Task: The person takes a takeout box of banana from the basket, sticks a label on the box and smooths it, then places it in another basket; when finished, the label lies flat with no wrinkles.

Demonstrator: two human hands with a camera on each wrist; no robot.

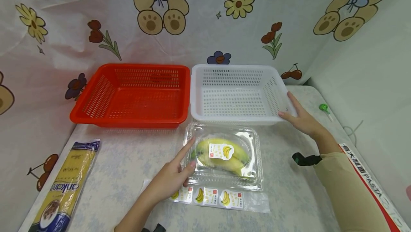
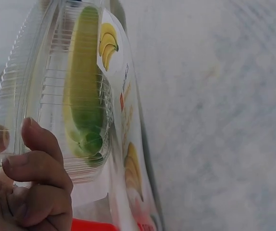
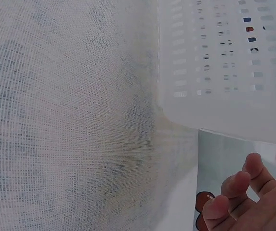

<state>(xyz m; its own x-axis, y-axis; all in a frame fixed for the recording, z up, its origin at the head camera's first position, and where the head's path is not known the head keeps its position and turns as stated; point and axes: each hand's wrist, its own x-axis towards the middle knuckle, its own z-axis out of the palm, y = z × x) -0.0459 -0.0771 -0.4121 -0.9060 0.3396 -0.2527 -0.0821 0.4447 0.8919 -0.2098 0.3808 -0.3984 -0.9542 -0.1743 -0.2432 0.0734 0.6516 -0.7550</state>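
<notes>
A clear plastic clamshell box point(image 1: 253, 168) with bananas point(image 1: 239, 150) inside lies on the table, with a banana sticker point(image 1: 216, 151) on its lid. My left hand point(image 1: 170, 180) is at the box's left edge, thumb and forefinger over the rim. The other fingers point(image 2: 46, 168) curl against its side in the left wrist view. A white basket point(image 1: 234, 118) stands behind the box. My right hand point(image 1: 303, 119) touches its right rim, thumb over the near corner and forefinger extended along the outside. In the right wrist view, three loosely bent fingers point(image 3: 236, 185) show below the basket wall.
A red basket point(image 1: 135, 120) stands left of the white one. Under the box's near edge lies a strip of banana stickers point(image 1: 218, 198). A pasta packet point(image 1: 65, 185) is at left. At right lie a green-topped stick point(image 1: 325, 108) and a box marked PASTA point(image 1: 369, 184).
</notes>
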